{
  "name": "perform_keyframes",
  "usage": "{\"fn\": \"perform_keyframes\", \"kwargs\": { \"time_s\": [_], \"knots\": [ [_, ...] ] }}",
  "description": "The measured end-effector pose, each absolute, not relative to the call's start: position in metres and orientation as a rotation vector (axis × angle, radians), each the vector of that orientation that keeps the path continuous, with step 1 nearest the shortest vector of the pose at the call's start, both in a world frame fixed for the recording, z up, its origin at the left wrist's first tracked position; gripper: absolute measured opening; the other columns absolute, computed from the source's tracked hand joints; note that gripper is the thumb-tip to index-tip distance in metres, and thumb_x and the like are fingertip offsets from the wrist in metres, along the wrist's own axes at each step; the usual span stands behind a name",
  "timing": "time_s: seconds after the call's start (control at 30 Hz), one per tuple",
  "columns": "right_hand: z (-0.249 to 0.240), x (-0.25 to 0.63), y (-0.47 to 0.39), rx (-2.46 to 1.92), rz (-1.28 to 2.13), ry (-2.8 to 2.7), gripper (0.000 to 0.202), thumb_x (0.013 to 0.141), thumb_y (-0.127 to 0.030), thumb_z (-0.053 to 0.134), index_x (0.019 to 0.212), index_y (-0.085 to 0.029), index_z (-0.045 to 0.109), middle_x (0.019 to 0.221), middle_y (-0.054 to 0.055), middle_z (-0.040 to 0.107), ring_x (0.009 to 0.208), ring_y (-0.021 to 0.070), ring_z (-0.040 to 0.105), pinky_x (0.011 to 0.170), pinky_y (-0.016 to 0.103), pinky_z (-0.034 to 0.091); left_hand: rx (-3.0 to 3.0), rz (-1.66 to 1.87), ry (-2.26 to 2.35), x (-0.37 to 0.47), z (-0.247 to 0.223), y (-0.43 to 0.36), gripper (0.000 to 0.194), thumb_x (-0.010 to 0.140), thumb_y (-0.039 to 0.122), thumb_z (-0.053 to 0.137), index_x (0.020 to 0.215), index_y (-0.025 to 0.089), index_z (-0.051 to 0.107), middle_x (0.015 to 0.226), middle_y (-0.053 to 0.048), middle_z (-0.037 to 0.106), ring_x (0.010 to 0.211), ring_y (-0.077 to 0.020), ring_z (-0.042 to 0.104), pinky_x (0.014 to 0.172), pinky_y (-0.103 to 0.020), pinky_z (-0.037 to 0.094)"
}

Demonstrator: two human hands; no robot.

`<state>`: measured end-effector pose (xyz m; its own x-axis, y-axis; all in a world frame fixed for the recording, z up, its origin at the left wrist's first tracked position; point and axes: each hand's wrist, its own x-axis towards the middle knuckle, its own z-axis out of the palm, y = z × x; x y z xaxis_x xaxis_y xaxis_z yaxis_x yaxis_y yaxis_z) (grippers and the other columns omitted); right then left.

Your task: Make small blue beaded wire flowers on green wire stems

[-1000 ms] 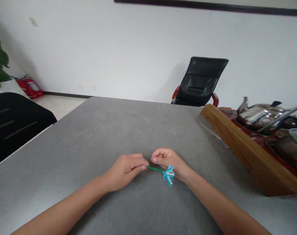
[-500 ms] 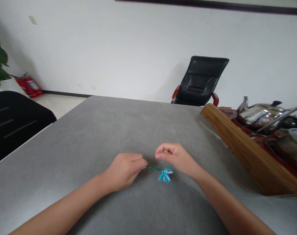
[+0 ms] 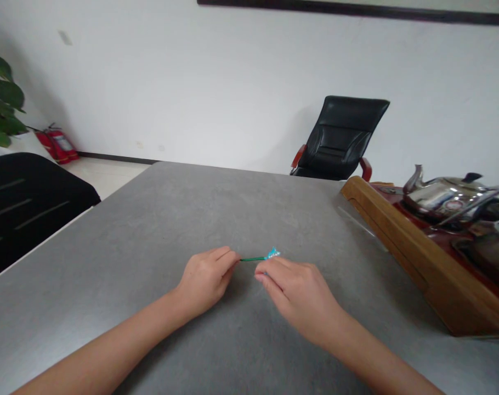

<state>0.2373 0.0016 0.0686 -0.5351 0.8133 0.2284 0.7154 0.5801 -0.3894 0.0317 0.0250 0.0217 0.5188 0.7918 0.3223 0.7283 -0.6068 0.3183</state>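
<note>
1. Blue flower [image 3: 273, 253], green stem [image 3: 253, 259]: near part of grey table [image 3: 216, 206], partly behind our right hand [image 3: 301, 291].
2. Our left hand [image 3: 206, 277]: pinching stem's left end.
3. Right hand: fingers curled; contents we cannot tell.

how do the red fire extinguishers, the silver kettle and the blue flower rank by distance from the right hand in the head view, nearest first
1. Blue flower: right beside the right hand, at its fingers.
2. Silver kettle: off to the right, on the table's right side.
3. Red fire extinguishers: far left, beyond the table.
</note>
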Motion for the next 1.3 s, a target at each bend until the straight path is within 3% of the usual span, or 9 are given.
{"fn": "perform_keyframes", "kwargs": {
  "time_s": [0.33, 0.43, 0.57, 0.77, 0.93, 1.2, 1.3],
  "knots": [
    [0.051, 0.227, -0.003, -1.376, 0.337, -2.425, 0.017, 0.089, -0.019, 0.043, 0.081, -0.02, 0.058, 0.069, 0.003, 0.064, 0.059, 0.0162, 0.058, 0.055, 0.027, 0.031, 2.231, 0.833, 1.354, 0.032, 0.025, 0.025, 0.022, 0.093, 0.025, 0.039, 0.084, 0.019, 0.058, 0.076, -0.001, 0.059, 0.07, -0.0149, 0.053, 0.063, -0.023, 0.036],
    [0.044, 0.226, -0.001, -1.368, 0.466, -2.326, 0.015, 0.088, -0.018, 0.044, 0.08, -0.02, 0.057, 0.065, 0.0, 0.06, 0.057, 0.014, 0.054, 0.055, 0.026, 0.03, 2.11, 0.869, 1.331, 0.034, 0.027, 0.025, 0.024, 0.093, 0.028, 0.041, 0.079, 0.019, 0.057, 0.07, 0.0, 0.057, 0.067, -0.0142, 0.052, 0.063, -0.022, 0.035],
    [0.035, 0.226, 0.005, -1.392, 0.703, -2.112, 0.014, 0.085, -0.02, 0.049, 0.074, -0.021, 0.057, 0.05, -0.006, 0.043, 0.046, 0.0098, 0.039, 0.048, 0.024, 0.024, 1.882, 0.918, 1.25, 0.035, 0.029, 0.026, 0.027, 0.092, 0.031, 0.041, 0.076, 0.017, 0.058, 0.068, 0.001, 0.055, 0.067, -0.0136, 0.05, 0.064, -0.022, 0.035],
    [0.021, 0.23, 0.018, -1.352, 1.116, -1.741, 0.018, 0.081, -0.027, 0.053, 0.066, -0.019, 0.056, 0.048, -0.007, 0.031, 0.045, 0.0089, 0.029, 0.045, 0.024, 0.021, 1.579, 0.897, 1.14, 0.036, 0.028, 0.03, 0.029, 0.087, 0.037, 0.045, 0.075, 0.015, 0.06, 0.056, 0.005, 0.037, 0.053, -0.0102, 0.033, 0.051, -0.021, 0.024],
    [0.011, 0.233, 0.03, -1.287, 1.291, -1.583, 0.02, 0.074, -0.035, 0.058, 0.066, -0.017, 0.056, 0.05, -0.007, 0.031, 0.046, 0.0079, 0.026, 0.046, 0.024, 0.021, 1.446, 0.851, 1.091, 0.037, 0.03, 0.031, 0.03, 0.083, 0.041, 0.049, 0.073, 0.015, 0.059, 0.054, 0.006, 0.036, 0.05, -0.0092, 0.028, 0.049, -0.021, 0.02],
    [0.014, 0.244, 0.045, -1.244, 1.336, -1.543, 0.026, 0.066, -0.041, 0.066, 0.06, -0.017, 0.057, 0.055, -0.003, 0.047, 0.051, 0.0099, 0.039, 0.051, 0.023, 0.031, 1.462, 0.619, 0.863, 0.032, 0.031, 0.031, 0.033, 0.085, 0.042, 0.05, 0.076, 0.013, 0.061, 0.053, 0.007, 0.035, 0.049, -0.0076, 0.026, 0.049, -0.021, 0.019],
    [0.014, 0.248, 0.048, -1.283, 1.396, -1.53, 0.026, 0.067, -0.042, 0.066, 0.065, -0.017, 0.061, 0.051, -0.005, 0.042, 0.046, 0.0087, 0.034, 0.046, 0.022, 0.026, 1.519, 0.509, 0.791, 0.03, 0.032, 0.03, 0.032, 0.087, 0.04, 0.049, 0.078, 0.012, 0.062, 0.054, 0.006, 0.036, 0.05, -0.0077, 0.028, 0.05, -0.021, 0.021]
  ]
}}
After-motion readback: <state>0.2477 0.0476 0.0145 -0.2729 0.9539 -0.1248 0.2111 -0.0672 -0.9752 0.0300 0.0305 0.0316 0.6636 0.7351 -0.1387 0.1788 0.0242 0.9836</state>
